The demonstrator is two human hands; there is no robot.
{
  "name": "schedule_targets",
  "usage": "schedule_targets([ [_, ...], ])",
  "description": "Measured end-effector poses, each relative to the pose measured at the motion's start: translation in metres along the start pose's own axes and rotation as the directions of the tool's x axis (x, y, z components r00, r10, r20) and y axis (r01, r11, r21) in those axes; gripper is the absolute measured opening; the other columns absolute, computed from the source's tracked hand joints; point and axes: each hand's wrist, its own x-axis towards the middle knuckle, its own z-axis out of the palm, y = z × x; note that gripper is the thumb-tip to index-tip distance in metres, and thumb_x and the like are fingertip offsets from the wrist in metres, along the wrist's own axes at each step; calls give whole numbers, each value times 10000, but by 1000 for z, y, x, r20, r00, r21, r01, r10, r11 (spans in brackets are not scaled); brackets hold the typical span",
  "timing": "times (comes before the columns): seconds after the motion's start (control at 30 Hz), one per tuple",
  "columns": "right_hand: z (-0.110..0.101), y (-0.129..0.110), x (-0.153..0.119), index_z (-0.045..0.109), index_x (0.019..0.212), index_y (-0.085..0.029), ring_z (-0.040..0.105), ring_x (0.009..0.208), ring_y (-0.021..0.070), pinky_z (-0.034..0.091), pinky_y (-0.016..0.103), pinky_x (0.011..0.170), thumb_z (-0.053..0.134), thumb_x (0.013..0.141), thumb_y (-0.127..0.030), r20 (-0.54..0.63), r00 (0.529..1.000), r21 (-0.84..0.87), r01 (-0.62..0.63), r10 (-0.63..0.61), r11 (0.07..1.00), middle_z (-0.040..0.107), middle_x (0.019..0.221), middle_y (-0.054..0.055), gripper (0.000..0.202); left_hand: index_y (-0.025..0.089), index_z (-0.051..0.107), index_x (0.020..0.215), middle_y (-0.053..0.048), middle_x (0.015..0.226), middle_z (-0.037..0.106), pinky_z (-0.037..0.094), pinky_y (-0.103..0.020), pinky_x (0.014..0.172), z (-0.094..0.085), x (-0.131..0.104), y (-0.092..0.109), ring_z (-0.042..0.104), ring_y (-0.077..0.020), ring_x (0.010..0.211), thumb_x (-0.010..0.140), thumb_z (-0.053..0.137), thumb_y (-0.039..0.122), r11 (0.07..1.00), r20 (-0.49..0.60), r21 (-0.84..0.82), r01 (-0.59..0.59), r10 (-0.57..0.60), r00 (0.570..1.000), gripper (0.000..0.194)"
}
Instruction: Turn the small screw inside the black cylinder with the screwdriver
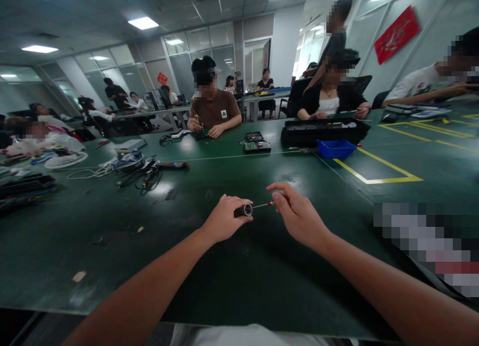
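My left hand (224, 219) is closed round a short black cylinder (242, 211), whose round end with a pale ring faces right and toward me. From the right, my right hand (297, 214) grips a screwdriver with a red handle (271, 203) between thumb and fingers. Its thin metal shaft (260, 205) points left, and the tip meets the ringed end of the cylinder. Whether the tip sits inside the end or only touches it, I cannot tell. Both hands are held low over the green table (209, 276).
Cables (144, 174) and a dark rod-shaped device (174, 165) lie at left. Opened electronics (257, 142), a long black case (325, 131) and a blue tray (337, 149) stand ahead. A blurred-out object (430, 246) lies at right. Co-workers sit across the table.
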Motion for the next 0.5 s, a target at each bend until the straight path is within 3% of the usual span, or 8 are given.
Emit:
schedule_targets([
  [0.1,1,-1,-2,471,1240,-229,630,770,209,487,354,682,414,998,-360,-9,1000,73,18,-17,997,648,882,39,281,252,671,1181,-40,1145,700,350,-483,1054,-1,0,0,590,-262,1091,852,719,314,999,-12,-8,31,-31,999,338],
  [0.2,4,1,0,521,1135,-221,618,793,200,499,360,733,489,968,-380,-43,999,196,4,4,981,634,892,42,233,240,670,1182,-44,1132,705,380,-472,1034,-1,0,1,597,-260,1060,844,729,319,998,-31,-24,50,-50,998,353],
  [0.3,8,9,7,590,962,-213,609,760,188,503,360,747,519,946,-455,-65,991,416,-84,121,905,618,811,27,253,258,662,1191,-28,1179,694,305,-500,1114,-2,0,2,589,-248,1112,850,727,293,1000,-26,-18,-12,11,1000,349],
  [0.37,9,16,12,584,879,-217,587,683,173,508,353,688,521,925,-505,-80,962,583,-167,261,795,602,771,13,299,269,654,1207,-21,1214,681,240,-523,1155,-2,1,2,576,-244,1152,856,721,270,1000,-45,-3,-29,29,999,356],
  [0.4,9,18,14,581,864,-218,576,666,168,504,346,668,536,915,-508,-88,948,619,-188,305,763,598,770,10,297,267,653,1210,-23,1214,680,241,-528,1155,-3,2,2,575,-244,1150,858,718,266,1000,-58,2,-15,15,998,358],
  [0.5,8,20,14,599,897,-218,585,703,165,492,336,687,557,924,-477,-148,951,552,-148,270,821,620,801,13,264,255,661,1209,-35,1166,687,326,-513,1102,-3,2,0,585,-249,1097,857,717,278,999,-64,-4,46,-46,997,357],
])
